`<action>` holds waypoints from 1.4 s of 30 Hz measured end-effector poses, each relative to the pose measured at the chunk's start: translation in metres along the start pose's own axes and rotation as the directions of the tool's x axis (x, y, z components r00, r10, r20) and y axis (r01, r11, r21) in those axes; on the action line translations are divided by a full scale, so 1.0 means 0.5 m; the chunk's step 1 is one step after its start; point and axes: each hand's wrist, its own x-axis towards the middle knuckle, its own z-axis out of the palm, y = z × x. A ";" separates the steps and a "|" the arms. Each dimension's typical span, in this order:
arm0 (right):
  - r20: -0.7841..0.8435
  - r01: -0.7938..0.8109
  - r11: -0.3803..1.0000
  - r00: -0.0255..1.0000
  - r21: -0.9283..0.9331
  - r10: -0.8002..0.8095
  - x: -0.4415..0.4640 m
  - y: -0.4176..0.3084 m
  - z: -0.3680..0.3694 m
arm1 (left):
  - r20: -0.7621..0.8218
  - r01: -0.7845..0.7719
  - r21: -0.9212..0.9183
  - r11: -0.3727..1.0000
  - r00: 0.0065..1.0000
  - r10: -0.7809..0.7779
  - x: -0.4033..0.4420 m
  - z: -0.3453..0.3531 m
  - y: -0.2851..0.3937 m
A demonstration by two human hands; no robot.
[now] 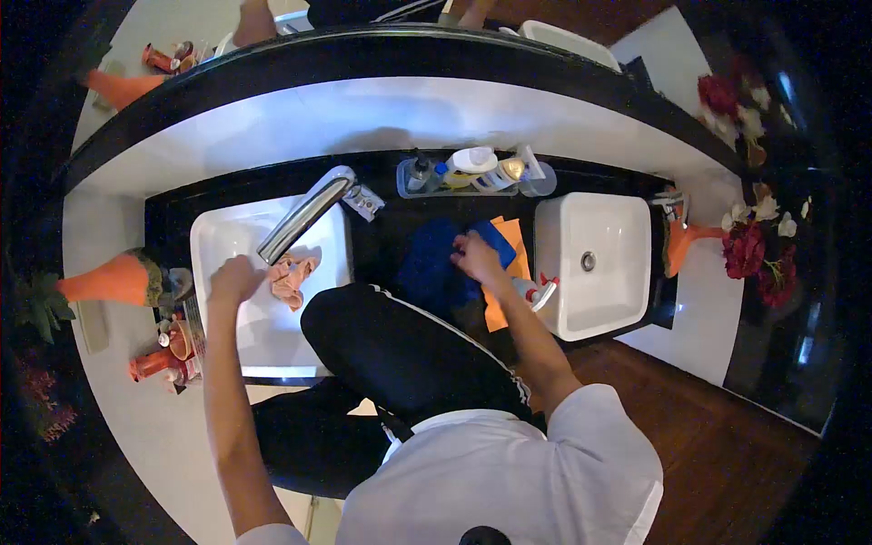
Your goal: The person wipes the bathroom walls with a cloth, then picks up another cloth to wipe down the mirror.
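Note:
Under the chrome faucet (304,216), a wet-looking pinkish cloth (292,283) lies crumpled in the left white sink (322,341). My left hand (236,280) hangs over that sink's left part, beside the cloth and apart from it; its fingers are mostly hidden from above. On the dark counter between the two sinks, a blue cloth (436,263) is spread out. My right hand (477,257) rests on its right part with curled fingers gripping the fabric. An orange cloth (516,243) sticks out from beneath the blue one.
A white spray bottle (536,292) with a red-and-white head stands by the right sink (595,309). Behind, a clear tray (418,189) holds several bottles. Orange vases (113,280) with flowers flank the counter. A mirror (381,36) runs along the back. My bent knee (350,318) rises before the left sink.

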 end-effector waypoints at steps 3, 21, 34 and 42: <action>-0.032 0.191 0.956 0.982 0.222 -0.188 0.003 0.026 -0.098 | -0.036 0.056 0.083 0.995 0.998 -0.053 -0.055 -0.105 0.015; -0.151 0.311 0.934 0.946 0.177 -0.286 0.026 -0.218 -0.145 | 0.460 -0.114 -0.569 0.814 0.777 0.430 -0.077 -0.099 0.190; -0.359 0.036 0.999 0.933 0.006 -0.032 0.108 -0.315 -0.076 | 0.164 0.165 -0.986 0.003 0.980 0.112 0.048 0.129 0.036; -0.083 -0.085 0.967 0.991 0.239 0.108 0.073 -0.346 -0.106 | 0.181 0.161 -0.976 0.146 0.975 0.131 0.118 0.202 0.017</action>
